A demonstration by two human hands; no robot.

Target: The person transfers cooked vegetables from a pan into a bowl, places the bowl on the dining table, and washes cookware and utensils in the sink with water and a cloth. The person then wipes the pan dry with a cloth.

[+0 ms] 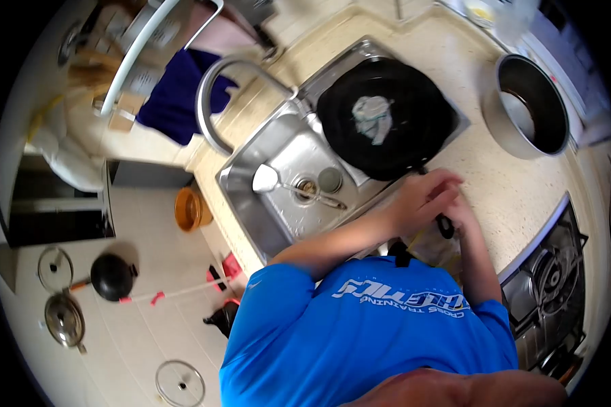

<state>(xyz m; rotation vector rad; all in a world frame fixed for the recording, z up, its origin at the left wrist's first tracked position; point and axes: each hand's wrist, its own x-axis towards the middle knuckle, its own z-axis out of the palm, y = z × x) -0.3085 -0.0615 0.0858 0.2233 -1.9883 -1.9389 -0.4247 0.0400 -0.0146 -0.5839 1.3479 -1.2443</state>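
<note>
A large black frying pan (414,102) rests over the right part of the sink, its handle (445,227) pointing toward my body. My left hand (424,198) reaches across from the left and lies over the handle, fingers curled and slightly blurred. Beside it, partly covered by those fingers, my right hand (460,211) closes on the handle from the right. Inside the pan lies a crumpled whitish cloth-like piece (372,119). In the left sink basin (251,203) lies a spatula (266,179) next to the drain, with a small round lid-like disc (330,180) near it.
A curved faucet (207,102) arches over the sink. Right of the pan stands a deep metal pot (509,115), and a gas stove (553,278) is lower right. A dark blue cloth (183,95) hangs at upper left. Pot lids (180,383) and a wok (112,277) hang on the left wall.
</note>
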